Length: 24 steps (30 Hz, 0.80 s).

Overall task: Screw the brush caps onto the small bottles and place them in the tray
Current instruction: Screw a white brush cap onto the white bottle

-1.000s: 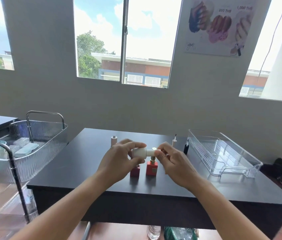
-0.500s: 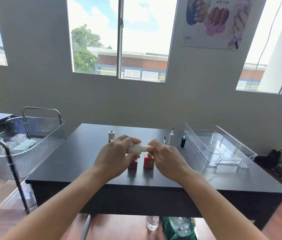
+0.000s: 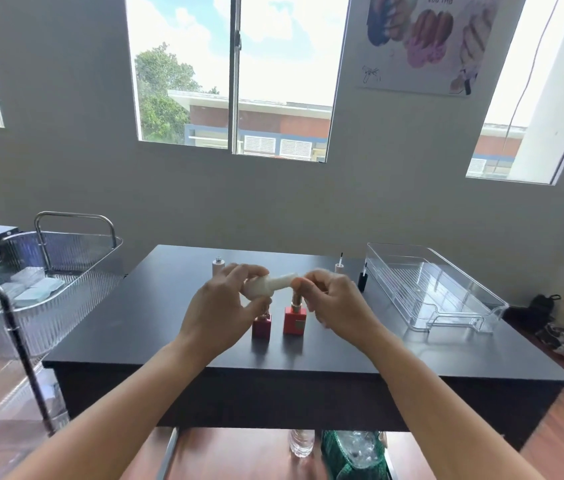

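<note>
Both hands are raised mid-frame over the dark rectangular table [image 3: 176,327], sharing one small cream-white bottle [image 3: 256,288] held sideways. Left hand [image 3: 219,315] curls fingers and thumb around the bottle body; right hand [image 3: 337,308] pinches the cream cap [image 3: 285,280] at the bottle's neck with its fingertips, other fingers folded. Directly below the hands, two red square bottles [image 3: 295,319] with gold necks stand side by side on the table. Behind the hands, a pale uncapped bottle [image 3: 218,266] stands centre-left, a pale brush cap [image 3: 339,266] and a black brush cap [image 3: 363,280] stand centre-right. The clear plastic tray [image 3: 446,313] sits at right of the table, nothing visible in it.
</note>
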Each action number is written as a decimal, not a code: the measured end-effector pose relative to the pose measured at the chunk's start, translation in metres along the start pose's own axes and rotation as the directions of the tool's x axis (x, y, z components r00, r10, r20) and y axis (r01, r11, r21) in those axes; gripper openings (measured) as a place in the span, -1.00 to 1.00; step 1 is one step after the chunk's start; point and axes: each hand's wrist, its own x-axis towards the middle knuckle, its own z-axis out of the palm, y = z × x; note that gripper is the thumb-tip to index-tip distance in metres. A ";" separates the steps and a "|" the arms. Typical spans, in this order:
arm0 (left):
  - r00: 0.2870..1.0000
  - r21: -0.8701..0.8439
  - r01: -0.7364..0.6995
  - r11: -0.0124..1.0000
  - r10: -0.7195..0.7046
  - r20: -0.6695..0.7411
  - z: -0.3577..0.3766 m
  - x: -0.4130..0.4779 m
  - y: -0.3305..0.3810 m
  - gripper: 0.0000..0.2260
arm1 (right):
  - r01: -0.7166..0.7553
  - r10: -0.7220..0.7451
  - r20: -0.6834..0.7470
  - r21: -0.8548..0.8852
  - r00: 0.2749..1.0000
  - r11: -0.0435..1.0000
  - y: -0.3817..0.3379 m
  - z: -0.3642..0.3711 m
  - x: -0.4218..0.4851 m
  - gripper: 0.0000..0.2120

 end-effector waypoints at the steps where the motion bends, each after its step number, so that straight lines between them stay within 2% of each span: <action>1: 0.998 -0.058 0.057 0.997 -0.057 0.000 0.000 0.001 -0.004 -0.68 | -0.017 0.018 -0.024 0.054 1.000 0.998 0.000 -0.004 0.002 -0.53; 3: 0.988 -0.168 0.151 0.974 -0.151 0.013 -0.002 0.002 -0.014 -0.68 | -0.046 0.056 -0.087 0.113 0.995 0.992 0.003 -0.014 0.008 -0.50; 6: 0.954 -0.277 0.300 0.913 -0.296 0.057 -0.005 0.002 -0.028 -0.64 | -0.115 0.140 -0.197 0.133 0.970 0.984 0.019 -0.024 0.017 -0.66; 8: 0.917 -0.286 0.399 0.871 -0.387 0.099 -0.003 0.000 -0.037 -0.60 | -0.192 0.223 -0.250 0.145 0.942 0.971 0.035 -0.028 0.023 -0.73; 11: 0.874 -0.251 0.487 0.837 -0.466 0.140 0.004 -0.004 -0.052 -0.66 | -0.298 0.313 -0.286 0.095 0.906 0.950 0.058 -0.028 0.026 -0.85; 16: 0.850 -0.209 0.525 0.825 -0.496 0.175 0.011 -0.008 -0.060 -0.73 | -0.397 0.377 -0.223 -0.052 0.899 0.916 0.090 -0.019 0.030 -0.76; 21: 0.854 -0.162 0.512 0.843 -0.480 0.200 0.013 -0.010 -0.059 -0.76 | -0.394 0.366 -0.194 -0.135 0.910 0.909 0.098 -0.009 0.038 -0.59; 24: 0.853 -0.141 0.511 0.848 -0.479 0.208 0.014 -0.013 -0.059 -0.77 | -0.388 0.354 -0.198 -0.177 0.914 0.904 0.099 -0.004 0.044 -0.59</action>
